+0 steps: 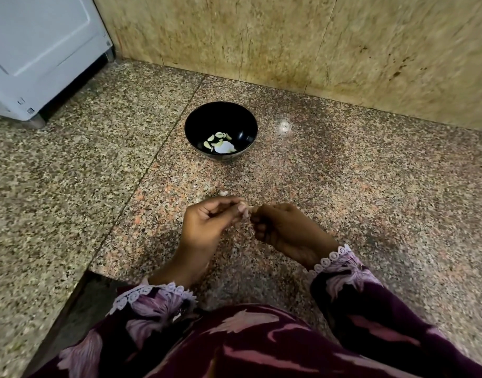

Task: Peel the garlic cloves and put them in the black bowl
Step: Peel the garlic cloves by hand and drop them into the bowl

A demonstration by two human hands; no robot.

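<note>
Black bowl (221,131) sat on the speckled granite floor (343,186), well apart from the hands & nearer the tan stone wall (289,36). Inside it lay several pale peeled cloves (216,137), approx. 5 or 6, w/ a larger white piece (225,147) beside them; couldn't tell if that was a clove or loose skin. So part of the job looked done.

Both hands met in mid-frame, close to the body. Left hand (207,223) had its fingers curled, thumb & forefinger pinched on a small pale clove (247,210). Right hand (285,230) had its fingers curled in too, tips closed on the other end of the same clove, prob. tugging at the skin. Clove was mostly hidden between the fingertips & blurred, so how much skin was left on it couldn't be told.

One tiny whitish scrap (223,192) lay on the floor just beyond the hands, likely peel. No unpeeled stock was in view, so no. of cloves left was unknown. Judged: mid-task, peeling one clove, w/ the drop into the bowl not yet made.

White appliance (43,50) stood at the far left corner.
</note>
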